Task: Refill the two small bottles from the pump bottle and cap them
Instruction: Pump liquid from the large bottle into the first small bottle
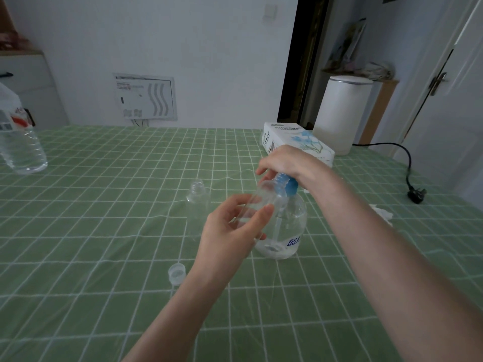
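Right hand [288,163] atop pump bottle [285,226], left hand [232,228] around tilted small bottle [257,202].

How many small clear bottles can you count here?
2: one small bottle is held tilted in the left hand at the pump nozzle; the other small bottle stands uncapped on the tablecloth.

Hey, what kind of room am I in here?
Probably a room in a home: a table with a green checked cloth, a tissue box, a white bin and a door.
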